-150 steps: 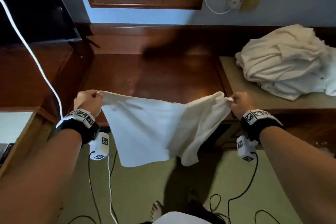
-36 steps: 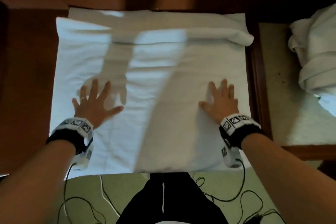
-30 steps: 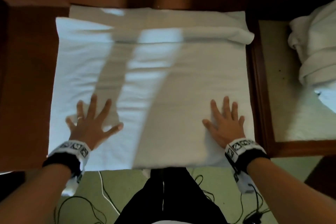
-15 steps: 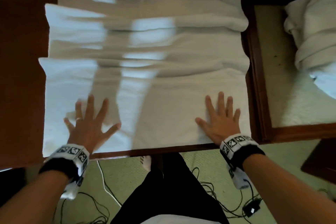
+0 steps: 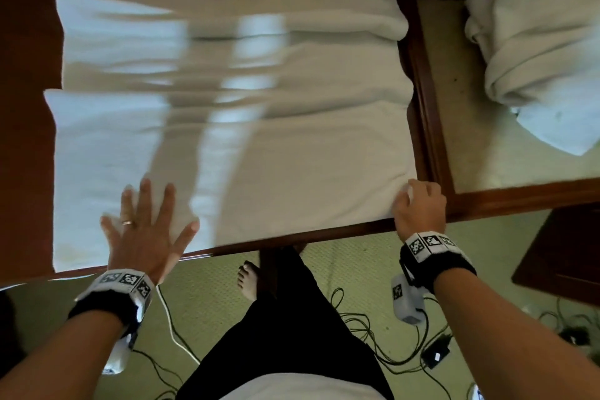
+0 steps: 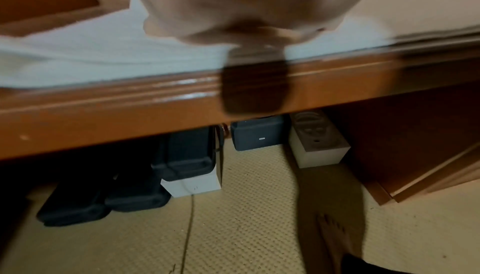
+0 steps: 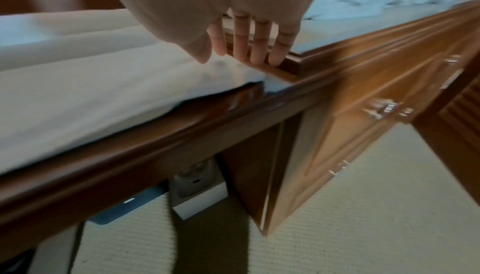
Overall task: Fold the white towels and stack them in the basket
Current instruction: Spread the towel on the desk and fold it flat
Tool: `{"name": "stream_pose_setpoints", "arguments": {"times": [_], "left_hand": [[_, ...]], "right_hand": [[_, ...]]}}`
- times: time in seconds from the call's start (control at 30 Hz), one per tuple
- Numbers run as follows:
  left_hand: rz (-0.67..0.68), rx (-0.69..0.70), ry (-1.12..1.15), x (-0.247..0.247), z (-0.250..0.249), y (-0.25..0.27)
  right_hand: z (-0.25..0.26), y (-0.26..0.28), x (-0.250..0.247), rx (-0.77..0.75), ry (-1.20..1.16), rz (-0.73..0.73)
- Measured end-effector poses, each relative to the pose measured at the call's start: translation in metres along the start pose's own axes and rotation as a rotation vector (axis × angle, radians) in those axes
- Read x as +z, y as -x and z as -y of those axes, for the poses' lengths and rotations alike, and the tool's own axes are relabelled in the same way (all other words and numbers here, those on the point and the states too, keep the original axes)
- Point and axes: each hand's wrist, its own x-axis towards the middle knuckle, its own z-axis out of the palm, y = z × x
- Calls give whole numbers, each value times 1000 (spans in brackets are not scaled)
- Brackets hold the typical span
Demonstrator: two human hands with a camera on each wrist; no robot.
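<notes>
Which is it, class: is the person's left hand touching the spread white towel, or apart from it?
Touching. In the head view the left hand lies flat, fingers spread, on the white towel near the desk's front edge, no gap beneath.

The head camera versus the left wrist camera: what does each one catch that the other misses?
Only the head view shows the right hand at the towel's near right corner and the towel pile. Only the left wrist view shows dark cases and white boxes under the desk. Both show the left hand, the towel and the desk edge.
</notes>
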Motion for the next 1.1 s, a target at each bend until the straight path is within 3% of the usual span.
{"name": "stream_pose_setpoints", "arguments": {"times": [0.17,0.37,0.47,0.53,0.6,0.73,0.87,0.97,1.1], "left_hand": [[-118,28,10,14,-22,0],[-211,-4,39,27,-27,-1],[-225,-13,34,29,-28,-3],[-227,-17,29,30,-30,-4],[-236,-15,24,30,-30,-4],[-248,-24,41,30,-28,-4],[-262,-21,40,31,-27,-7],[-273,-21,48,32,-27,-7],[-266,-19,24,33,-25,-9]], "right_hand": [[-20,1,-4,294,-18,129],[-20,6,-14,436,-234,23],[15,13,-32,319,-359,-171],[56,19,-40,141,-430,-208],[100,28,-37,-83,-492,-107],[152,49,-6,-484,-467,319],[111,43,12,-429,-339,249],[44,37,13,-398,52,164],[-14,33,7,-300,345,25]]}}
